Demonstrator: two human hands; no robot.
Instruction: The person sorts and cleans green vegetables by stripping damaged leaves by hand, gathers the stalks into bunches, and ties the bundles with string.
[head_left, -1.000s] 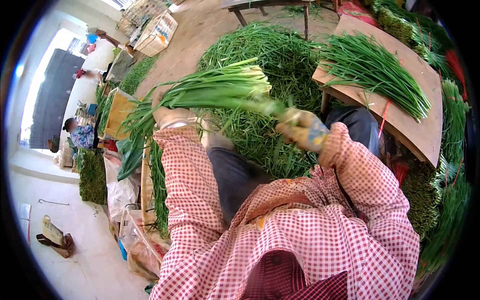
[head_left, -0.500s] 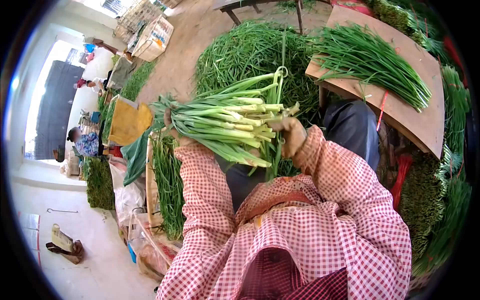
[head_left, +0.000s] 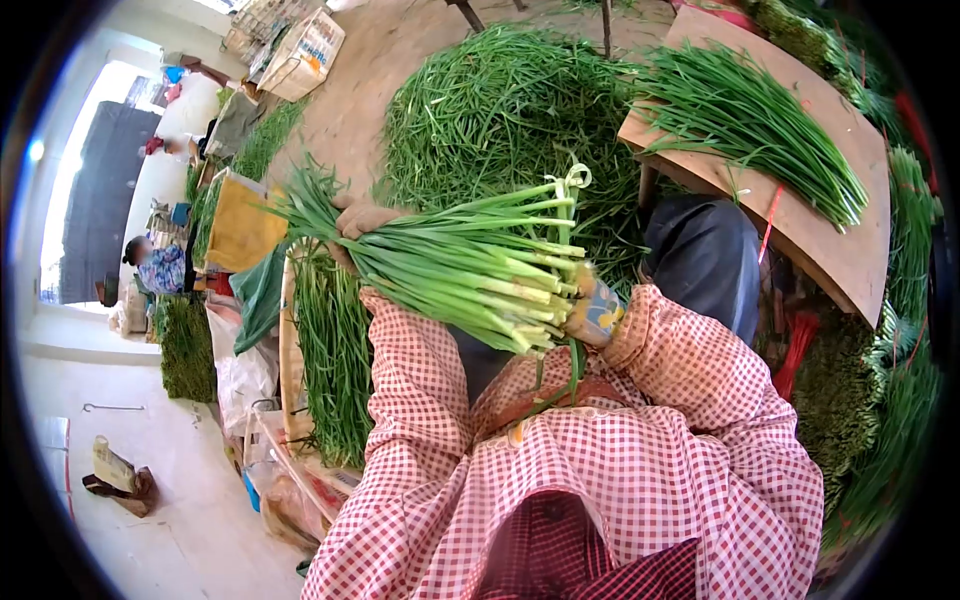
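A bunch of long green stalks (head_left: 460, 260) lies across the front of my body, its pale cut ends toward the right. My left hand (head_left: 362, 222), in a brownish glove, is wrapped round the leafy part. My right hand (head_left: 592, 308), gloved with a blue and yellow patch, is at the pale ends; its fingers are largely hidden behind the stalks. A few loose stalks, one with a curled tip, stand up and hang down beside the right hand. Another bundle of green leaves (head_left: 750, 125) rests on a wooden board (head_left: 850, 270) at the right.
A heap of loose green leaves (head_left: 500, 110) covers the floor ahead. Red ties (head_left: 797, 352) hang below the board. More green bundles (head_left: 910, 260) line the far right. At left are a basket of greens (head_left: 335, 350), a yellow board (head_left: 240, 222) and a seated person (head_left: 162, 268).
The right hand first moved in to the stalk ends, then slightly down. The bunch has turned so its pale ends point lower right, and the left hand shows more clearly round the leaves.
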